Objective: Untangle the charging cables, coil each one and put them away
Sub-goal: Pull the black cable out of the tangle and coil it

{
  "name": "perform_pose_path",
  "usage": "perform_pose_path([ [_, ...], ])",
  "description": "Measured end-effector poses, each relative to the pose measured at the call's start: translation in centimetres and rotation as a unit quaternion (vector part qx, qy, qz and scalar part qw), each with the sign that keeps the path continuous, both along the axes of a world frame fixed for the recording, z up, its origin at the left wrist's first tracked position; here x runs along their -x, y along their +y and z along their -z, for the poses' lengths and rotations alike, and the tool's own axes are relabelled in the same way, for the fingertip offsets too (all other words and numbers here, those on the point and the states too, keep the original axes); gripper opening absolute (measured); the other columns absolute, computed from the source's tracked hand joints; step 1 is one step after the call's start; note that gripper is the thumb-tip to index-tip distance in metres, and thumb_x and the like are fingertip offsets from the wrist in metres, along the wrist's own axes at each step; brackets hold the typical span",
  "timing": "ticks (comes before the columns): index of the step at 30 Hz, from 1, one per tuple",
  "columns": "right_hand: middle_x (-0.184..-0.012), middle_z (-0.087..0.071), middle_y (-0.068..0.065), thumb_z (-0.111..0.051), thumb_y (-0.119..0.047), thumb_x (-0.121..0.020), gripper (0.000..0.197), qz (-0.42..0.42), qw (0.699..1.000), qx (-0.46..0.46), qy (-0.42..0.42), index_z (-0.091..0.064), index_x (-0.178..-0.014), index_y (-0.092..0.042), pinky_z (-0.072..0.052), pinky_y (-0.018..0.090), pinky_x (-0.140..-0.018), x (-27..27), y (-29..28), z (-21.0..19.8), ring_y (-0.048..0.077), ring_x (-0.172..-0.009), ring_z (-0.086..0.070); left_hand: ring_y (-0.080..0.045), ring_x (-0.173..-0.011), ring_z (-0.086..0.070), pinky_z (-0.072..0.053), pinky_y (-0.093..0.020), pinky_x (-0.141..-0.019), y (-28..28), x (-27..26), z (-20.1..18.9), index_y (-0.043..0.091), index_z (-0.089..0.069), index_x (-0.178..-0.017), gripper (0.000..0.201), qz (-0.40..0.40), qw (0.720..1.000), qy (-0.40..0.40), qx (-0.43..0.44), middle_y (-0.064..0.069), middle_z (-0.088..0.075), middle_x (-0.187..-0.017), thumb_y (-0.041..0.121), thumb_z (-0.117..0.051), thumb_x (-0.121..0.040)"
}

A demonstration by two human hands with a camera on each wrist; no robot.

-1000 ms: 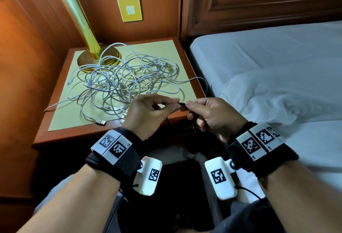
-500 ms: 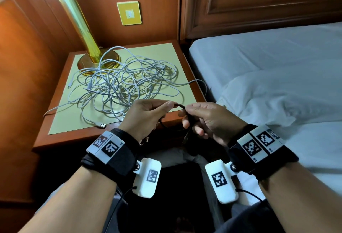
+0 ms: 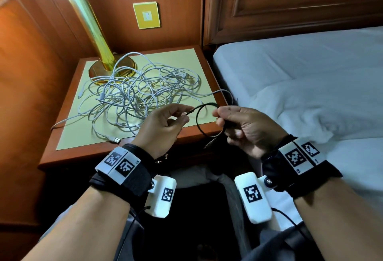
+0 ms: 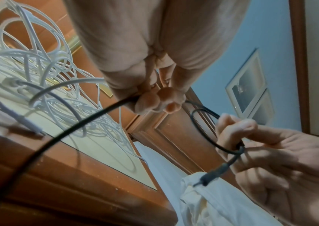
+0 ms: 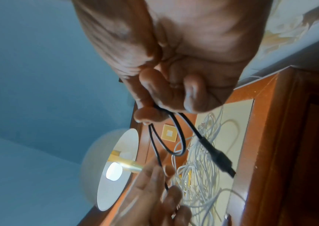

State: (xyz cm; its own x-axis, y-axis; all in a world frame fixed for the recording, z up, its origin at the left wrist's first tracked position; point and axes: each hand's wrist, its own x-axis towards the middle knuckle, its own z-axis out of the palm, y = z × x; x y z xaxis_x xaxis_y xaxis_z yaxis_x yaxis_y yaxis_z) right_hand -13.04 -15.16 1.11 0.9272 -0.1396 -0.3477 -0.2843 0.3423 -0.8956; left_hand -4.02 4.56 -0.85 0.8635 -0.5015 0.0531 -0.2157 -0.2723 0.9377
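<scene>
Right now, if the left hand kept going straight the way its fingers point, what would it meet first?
Probably the right hand: the left hand points across at it, with only the black cable loop both hands pinch strung between. Depth is unclear; it could slip past toward the bed.

Thin black cable [image 3: 200, 122], bent into one round loop in the air just off the nightstand's front edge, pinched at either side of that loop; plug end [image 4: 211, 175] dangled free below, the rest trailed down out of view. White cables [image 3: 136, 94], several and thin, lay heaped in a loose tangle of overlapping loops across the yellow-green nightstand top, some strands draped over the lamp base; one USB plug [image 3: 116, 140] lay near the front edge, one strand [image 3: 226, 92] arced past the right edge.
</scene>
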Motion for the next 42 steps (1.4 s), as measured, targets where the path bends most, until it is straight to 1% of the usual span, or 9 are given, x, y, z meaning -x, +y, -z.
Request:
perform_pose_path([
  [6,-0.068,-0.054,-0.009,-0.054,-0.027,-0.098,0.016,0.137,0.987,-0.069,-0.046,-0.063,-0.09,-0.016,-0.024,0.018,-0.043,0.0,-3.1,-1.0,0.003,-0.039,-0.03,-0.017,-0.058,-0.053,-0.052,-0.047,-0.059,1.5,-1.5,0.2,0.031,-0.062,-0.089,0.018,-0.071,0.997,-0.035,-0.001,0.007,-0.064,-0.085,0.016,-0.07,-0.092],
  [8,-0.069,-0.057,-0.009,-0.055,-0.027,-0.098,0.016,0.189,0.979,-0.066,-0.048,-0.064,-0.09,-0.017,-0.026,0.019,-0.045,0.2,-3.6,-1.3,0.004,-0.041,-0.031,-0.011,-0.058,-0.053,-0.053,-0.037,-0.063,1.9,-1.8,0.2,0.03,-0.064,-0.088,0.016,-0.079,0.992,-0.079,-0.061,0.011,-0.063,-0.084,0.016,-0.07,-0.091],
  [12,-0.073,-0.067,-0.006,-0.058,-0.025,-0.097,0.014,0.238,0.969,-0.021,-0.059,-0.067,-0.09,-0.017,-0.027,0.021,-0.048,0.4,-3.7,-1.8,0.006,-0.045,-0.037,0.001,-0.059,-0.049,-0.036,-0.011,-0.059,2.1,-1.7,0.1,0.03,-0.072,-0.087,0.012,-0.145,0.967,-0.156,-0.142,0.013,-0.066,-0.089,0.019,-0.072,-0.089],
  [15,-0.079,-0.073,0.004,-0.059,-0.019,-0.097,0.014,0.206,0.974,0.027,-0.09,-0.068,-0.089,-0.013,-0.027,0.024,-0.047,0.2,-2.5,-1.6,0.01,-0.047,-0.044,0.009,-0.067,-0.052,-0.036,-0.005,-0.067,1.4,-1.1,0.2,0.025,-0.078,-0.088,0.01,-0.107,0.963,-0.199,-0.15,0.011,-0.069,-0.087,0.015,-0.076,-0.086],
  [18,-0.085,-0.076,0.01,-0.06,-0.018,-0.098,0.016,0.144,0.97,0.155,-0.117,-0.07,-0.087,-0.011,-0.038,0.024,-0.046,0.1,-1.0,-1.1,0.017,-0.05,-0.049,0.001,-0.076,-0.059,-0.044,-0.012,-0.074,0.4,0.1,0.3,0.024,-0.079,-0.087,0.012,0.023,0.964,-0.223,-0.14,0.013,-0.07,-0.085,0.013,-0.079,-0.084],
  [22,-0.086,-0.077,0.001,-0.062,-0.02,-0.098,0.016,0.048,0.937,0.324,-0.123,-0.072,-0.087,-0.015,-0.055,0.04,-0.068,0.2,0.1,0.0,0.02,-0.051,-0.056,-0.01,-0.082,-0.066,-0.05,-0.023,-0.076,-0.2,1.0,-0.2,0.026,-0.08,-0.089,0.011,0.103,0.968,-0.218,-0.068,0.01,-0.072,-0.085,0.017,-0.078,-0.084],
  [28,-0.084,-0.077,0.008,-0.059,-0.015,-0.099,0.017,-0.054,0.958,0.267,-0.09,-0.071,-0.091,-0.005,-0.044,0.019,-0.049,0.3,1.5,0.3,0.01,-0.044,-0.051,-0.022,-0.077,-0.07,-0.056,-0.042,-0.075,-0.2,1.3,-1.1,0.03,-0.078,-0.087,0.009,0.035,0.986,-0.16,0.026,0.01,-0.076,-0.085,0.025,-0.081,-0.081],
  [34,-0.066,-0.068,0.008,-0.048,-0.014,-0.104,0.026,-0.068,0.979,0.19,-0.042,-0.068,-0.088,-0.007,-0.028,0.016,-0.034,0.2,2.0,0.3,0.009,-0.034,-0.037,-0.016,-0.073,-0.071,-0.058,-0.037,-0.075,-0.1,0.9,-1.2,0.033,-0.075,-0.079,0.015,-0.03,0.991,-0.123,0.045,0.011,-0.075,-0.079,0.021,-0.084,-0.077],
  [42,-0.06,-0.058,0.003,-0.048,-0.019,-0.103,0.026,-0.042,0.986,0.162,-0.01,-0.067,-0.089,-0.007,-0.026,0.017,-0.038,0.2,2.2,0.2,0.011,-0.041,-0.035,-0.012,-0.074,-0.072,-0.057,-0.029,-0.075,-0.4,1.1,-0.8,0.025,-0.076,-0.079,0.014,-0.025,0.991,-0.128,0.039,0.009,-0.075,-0.077,0.015,-0.085,-0.076],
])
